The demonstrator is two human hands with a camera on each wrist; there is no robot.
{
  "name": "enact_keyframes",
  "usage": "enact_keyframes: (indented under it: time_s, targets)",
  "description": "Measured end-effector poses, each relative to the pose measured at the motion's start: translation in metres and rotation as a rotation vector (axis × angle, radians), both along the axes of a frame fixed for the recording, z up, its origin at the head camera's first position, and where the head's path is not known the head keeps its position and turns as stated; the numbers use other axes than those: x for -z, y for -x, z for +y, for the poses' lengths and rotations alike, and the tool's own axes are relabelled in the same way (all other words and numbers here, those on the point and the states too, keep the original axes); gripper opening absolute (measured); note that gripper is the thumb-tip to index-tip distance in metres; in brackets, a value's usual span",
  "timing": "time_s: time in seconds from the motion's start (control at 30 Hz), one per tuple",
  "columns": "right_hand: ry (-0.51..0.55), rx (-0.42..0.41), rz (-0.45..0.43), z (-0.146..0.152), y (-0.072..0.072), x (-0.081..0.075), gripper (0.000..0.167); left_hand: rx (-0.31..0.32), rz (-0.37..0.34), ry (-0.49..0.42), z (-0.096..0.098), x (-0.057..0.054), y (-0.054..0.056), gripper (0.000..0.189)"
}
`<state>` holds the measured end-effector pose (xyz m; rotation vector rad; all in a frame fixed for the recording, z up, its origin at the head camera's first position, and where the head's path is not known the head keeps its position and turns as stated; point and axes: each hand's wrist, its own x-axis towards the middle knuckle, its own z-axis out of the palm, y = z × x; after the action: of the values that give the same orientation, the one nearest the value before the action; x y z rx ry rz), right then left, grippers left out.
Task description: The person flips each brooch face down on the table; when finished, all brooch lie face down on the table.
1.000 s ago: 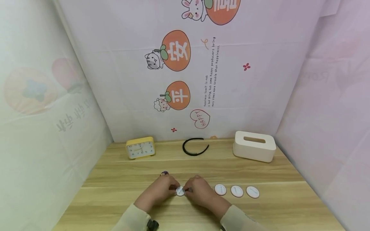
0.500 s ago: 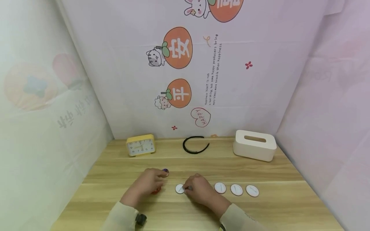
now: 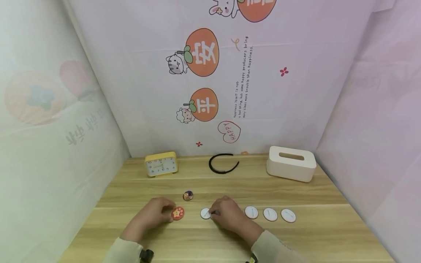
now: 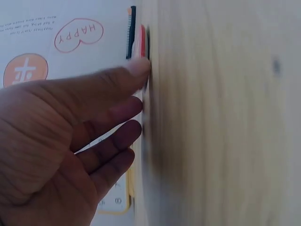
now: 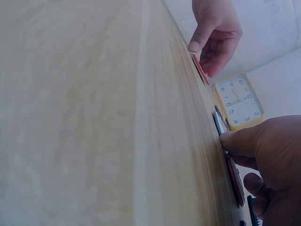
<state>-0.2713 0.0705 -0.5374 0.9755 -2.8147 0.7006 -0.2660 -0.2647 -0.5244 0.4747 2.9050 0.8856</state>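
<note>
In the head view, my left hand [image 3: 152, 213] is at the left edge of a round red badge [image 3: 178, 213] with a yellow star, thumb and fingers bent around its rim. The left wrist view shows the red badge [image 4: 143, 40] edge-on beyond the thumb. My right hand [image 3: 227, 214] pinches the right edge of a round white-backed badge [image 3: 205, 213] with a pin line across it. A further disc with a dark red edge [image 5: 234, 181] lies by the right fingers in the right wrist view. Behind the hands lies a dark patterned badge [image 3: 188, 195].
Three white-backed badges lie in a row right of my right hand, the nearest badge [image 3: 251, 212] close to the wrist. Along the back stand a yellow alarm clock [image 3: 161, 164], a black headband [image 3: 214, 166] and a white tissue box [image 3: 291, 164]. Printed cloth encloses the wooden table [image 3: 204, 241].
My left hand has left the white-backed badge and moved left to the red badge, uncovering it and the dark patterned badge. My right hand has stayed at the white-backed badge.
</note>
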Motion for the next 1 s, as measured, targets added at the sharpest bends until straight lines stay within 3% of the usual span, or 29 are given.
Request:
enact_keyframes:
  time_s: [0.2,0.47,0.73,1.0]
  targets:
    - [0.037,0.002,0.003,-0.002,-0.003,-0.003,0.012,0.091,0.009,0.006,0.013,0.000,0.000,0.030]
    - [0.065,-0.016,0.002,-0.020,-0.005,-0.005,0.020,0.154,0.034,0.027,0.029,0.001,0.001,0.031]
    - [-0.007,-0.003,0.026,-0.043,-0.004,-0.009,0.028,0.157,0.038,0.046,0.038,0.000,0.002,0.030]
    - [-0.018,-0.018,0.025,-0.056,0.002,-0.009,0.021,0.181,0.051,0.040,0.045,-0.004,0.003,0.028]
